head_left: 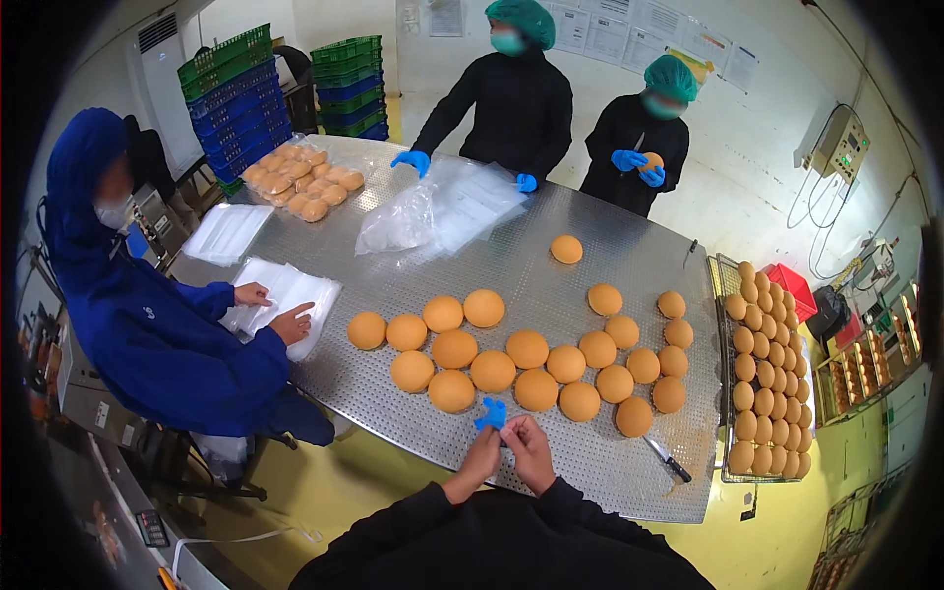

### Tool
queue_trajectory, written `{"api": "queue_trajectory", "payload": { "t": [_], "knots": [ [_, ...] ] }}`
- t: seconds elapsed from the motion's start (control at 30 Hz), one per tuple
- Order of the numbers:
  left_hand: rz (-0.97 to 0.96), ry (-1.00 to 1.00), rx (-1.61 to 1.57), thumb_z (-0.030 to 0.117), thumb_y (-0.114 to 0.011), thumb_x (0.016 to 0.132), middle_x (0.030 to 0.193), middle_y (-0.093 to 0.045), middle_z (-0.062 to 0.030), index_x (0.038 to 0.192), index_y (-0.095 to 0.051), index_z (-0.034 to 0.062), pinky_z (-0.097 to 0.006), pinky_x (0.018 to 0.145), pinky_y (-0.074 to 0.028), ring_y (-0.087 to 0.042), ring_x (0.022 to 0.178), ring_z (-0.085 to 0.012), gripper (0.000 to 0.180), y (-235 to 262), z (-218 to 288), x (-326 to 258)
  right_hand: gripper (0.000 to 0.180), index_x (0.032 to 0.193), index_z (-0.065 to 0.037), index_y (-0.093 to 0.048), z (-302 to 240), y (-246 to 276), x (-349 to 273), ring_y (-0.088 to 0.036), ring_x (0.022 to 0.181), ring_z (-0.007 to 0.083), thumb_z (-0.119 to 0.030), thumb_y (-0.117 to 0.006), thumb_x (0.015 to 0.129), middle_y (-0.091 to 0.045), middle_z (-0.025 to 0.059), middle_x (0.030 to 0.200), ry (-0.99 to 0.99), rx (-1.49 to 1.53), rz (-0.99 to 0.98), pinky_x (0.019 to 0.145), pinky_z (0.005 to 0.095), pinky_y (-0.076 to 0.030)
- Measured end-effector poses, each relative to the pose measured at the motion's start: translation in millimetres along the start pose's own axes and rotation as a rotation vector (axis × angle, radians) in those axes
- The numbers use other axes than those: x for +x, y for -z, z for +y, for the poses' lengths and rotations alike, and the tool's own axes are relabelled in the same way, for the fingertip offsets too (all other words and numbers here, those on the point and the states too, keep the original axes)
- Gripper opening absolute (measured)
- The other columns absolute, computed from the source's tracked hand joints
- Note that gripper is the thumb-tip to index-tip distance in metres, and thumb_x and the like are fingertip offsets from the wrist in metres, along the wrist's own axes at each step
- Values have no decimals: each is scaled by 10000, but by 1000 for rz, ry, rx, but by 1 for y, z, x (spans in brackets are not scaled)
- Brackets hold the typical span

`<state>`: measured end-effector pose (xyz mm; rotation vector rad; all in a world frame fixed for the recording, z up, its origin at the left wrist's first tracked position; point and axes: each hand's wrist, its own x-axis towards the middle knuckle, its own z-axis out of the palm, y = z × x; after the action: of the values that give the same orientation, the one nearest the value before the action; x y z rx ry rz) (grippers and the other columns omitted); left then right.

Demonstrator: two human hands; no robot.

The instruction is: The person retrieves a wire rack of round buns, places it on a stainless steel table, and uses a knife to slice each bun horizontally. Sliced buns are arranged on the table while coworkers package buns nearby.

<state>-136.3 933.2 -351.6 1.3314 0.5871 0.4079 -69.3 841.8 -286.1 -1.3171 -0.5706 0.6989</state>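
At the near edge of the metal table (551,484), my bare left hand (479,458) holds a crumpled blue glove (491,413). My right hand (532,455) meets it with fingers closed, pinching at the glove's lower end; the exact grip is partly hidden. Just beyond my hands lie several round brown buns (493,371) spread over the perforated tabletop. Right of my hands, a knife (671,462) with a black handle rests near the table edge, its blade pointing up and left.
A wire rack of buns (767,393) stands at the right. A person in blue (167,324) handles plastic bags (295,295) at the left. Across the table, one co-worker (511,98) touches clear bags (462,206); another (639,147) holds a bun and knife. Bagged buns (303,182) lie far left.
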Motion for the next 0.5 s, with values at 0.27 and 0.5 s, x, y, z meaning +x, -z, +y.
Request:
{"api": "queue_trajectory", "payload": {
  "t": [0.27, 0.5],
  "knots": [
    [139, 64, -708, 83, -452, 944, 959, -608, -38, 997, -570, 63, -297, 793, -479, -586, 898, -131, 131, -30, 52, 12, 84, 959, -40, -531, -25, 1, 5, -504, 783, 56, -92, -597, 955, -553, -20, 846, 23, -26, -44, 716, 233, -425],
    [-178, 456, -610, 370, -424, 1000, 837, -602, 2, 917, -575, 120, -278, 642, -481, -591, 755, -103, 303, 2, -19, 38, 101, 923, -10, -583, -36, 3, 10, -537, 729, 93, -97, -633, 926, -614, 38, 789, 108, -319, -216, 679, 263, -447]
  ]
}}
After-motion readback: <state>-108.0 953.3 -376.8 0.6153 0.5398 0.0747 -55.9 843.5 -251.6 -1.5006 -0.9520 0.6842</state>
